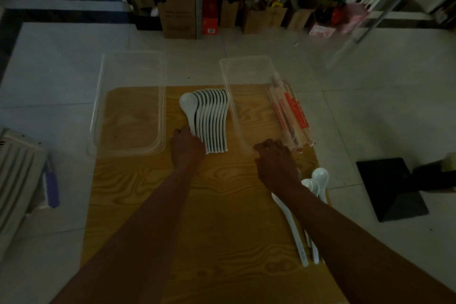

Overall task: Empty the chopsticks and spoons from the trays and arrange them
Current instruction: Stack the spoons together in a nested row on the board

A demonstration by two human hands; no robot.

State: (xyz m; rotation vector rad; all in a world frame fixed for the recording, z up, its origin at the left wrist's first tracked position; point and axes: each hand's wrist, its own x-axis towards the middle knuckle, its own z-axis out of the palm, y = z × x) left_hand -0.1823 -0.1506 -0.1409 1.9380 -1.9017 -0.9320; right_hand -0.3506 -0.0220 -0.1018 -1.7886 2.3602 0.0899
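Several white spoons lie in a tight overlapping row in the middle of the wooden table. My left hand holds the handle of the leftmost spoon of that row. Two clear plastic trays stand on the table's far part: the left tray and the right tray, both with nothing visible inside. Wrapped chopsticks lie bundled just right of the right tray. My right hand rests at the near end of the right tray, fingers curled by its rim. Three loose white spoons lie under my right forearm.
The table's far edge lets both trays overhang a tiled floor. A white appliance sits at the left, a black stand base on the right. Shelves with bags and boxes line the back.
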